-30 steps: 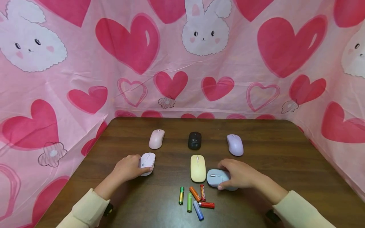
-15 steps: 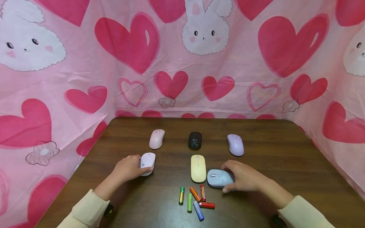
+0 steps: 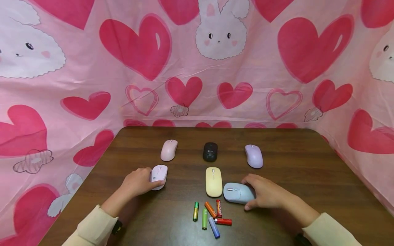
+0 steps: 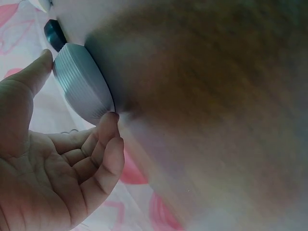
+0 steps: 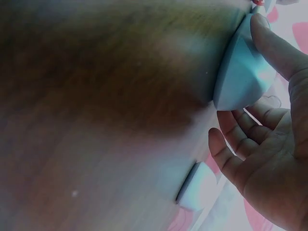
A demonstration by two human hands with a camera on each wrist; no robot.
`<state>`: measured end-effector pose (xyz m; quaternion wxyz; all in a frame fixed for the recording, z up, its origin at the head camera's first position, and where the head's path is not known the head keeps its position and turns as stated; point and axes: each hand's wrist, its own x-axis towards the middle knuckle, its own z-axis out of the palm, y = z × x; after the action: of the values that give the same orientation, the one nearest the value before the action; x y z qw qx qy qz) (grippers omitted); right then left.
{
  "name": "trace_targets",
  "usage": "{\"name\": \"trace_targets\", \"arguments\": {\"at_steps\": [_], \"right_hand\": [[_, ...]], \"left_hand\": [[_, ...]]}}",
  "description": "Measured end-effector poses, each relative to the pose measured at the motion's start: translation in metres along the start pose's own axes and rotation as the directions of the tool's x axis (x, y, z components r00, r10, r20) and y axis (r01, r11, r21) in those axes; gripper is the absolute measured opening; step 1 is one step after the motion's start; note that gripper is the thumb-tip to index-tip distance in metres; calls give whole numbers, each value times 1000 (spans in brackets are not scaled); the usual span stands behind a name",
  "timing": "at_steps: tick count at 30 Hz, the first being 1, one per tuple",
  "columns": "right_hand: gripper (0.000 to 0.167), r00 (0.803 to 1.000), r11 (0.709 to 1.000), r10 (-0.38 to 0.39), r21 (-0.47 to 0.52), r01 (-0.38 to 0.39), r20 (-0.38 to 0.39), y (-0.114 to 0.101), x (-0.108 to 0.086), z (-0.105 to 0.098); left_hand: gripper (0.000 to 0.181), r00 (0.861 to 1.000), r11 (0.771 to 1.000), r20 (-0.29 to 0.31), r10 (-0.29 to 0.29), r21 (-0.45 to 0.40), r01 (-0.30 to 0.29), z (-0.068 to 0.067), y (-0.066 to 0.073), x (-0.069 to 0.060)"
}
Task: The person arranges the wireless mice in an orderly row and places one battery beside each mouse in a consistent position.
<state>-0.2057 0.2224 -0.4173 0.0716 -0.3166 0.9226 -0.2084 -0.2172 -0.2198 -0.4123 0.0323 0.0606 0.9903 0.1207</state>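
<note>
On the left of the table (image 3: pixel 292 155): white mouse (image 3: pixel 159 175), seemingly flat on the wood-grained top; likely light, stiff, and a little slick on its smooth back; best held low by its two sides.
Left hand (image 3: pixel 139 181): thumb and fingertips pinch the white mouse at opposite sides; the other fingers curl close together.
White mouse's flank: fine parallel ribs in the left wrist view; these should help grip.
Right of centre: blue-grey mouse (image 3: pixel 237 192), lying crosswise just beside the yellow mouse (image 3: pixel 213 181); rounded, hard-looking shell with a glossy patch; probably light too, apt to slide if nudged; its flanks look the surest hold.
Right hand (image 3: pixel 266 192): thumb and fingers spread apart around the blue-grey mouse's rear end; whether they press on it, I cannot tell.
Batteries (image 3: pixel 204 219): six small cylinders, loosely clustered near the yellow mouse; smooth, rigid, prone to roll; likely dense for their size.
Far row: pink mouse (image 3: pixel 169 150), black mouse (image 3: pixel 210 152), lilac mouse (image 3: pixel 254 156); all domed and smooth.
Backdrop: creased pink cloth (image 3: pixel 187 65) printed with hearts and rabbits; soft against the hard shells.
</note>
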Motion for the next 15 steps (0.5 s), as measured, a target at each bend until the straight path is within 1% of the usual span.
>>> {"name": "trace_targets", "arguments": {"at_steps": [6, 10, 15], "right_hand": [[67, 1000, 1000, 12, 11, -12, 6, 2, -1, 1], [69, 1000, 1000, 8, 23, -8, 12, 4, -1, 1], [69, 1000, 999, 3, 38, -4, 19, 8, 0, 2]], "left_hand": [[62, 1000, 1000, 11, -8, -4, 8, -1, -1, 0], [61, 1000, 1000, 16, -15, -8, 15, -1, -1, -1], [62, 1000, 1000, 20, -11, -11, 11, -2, -2, -2]]}}
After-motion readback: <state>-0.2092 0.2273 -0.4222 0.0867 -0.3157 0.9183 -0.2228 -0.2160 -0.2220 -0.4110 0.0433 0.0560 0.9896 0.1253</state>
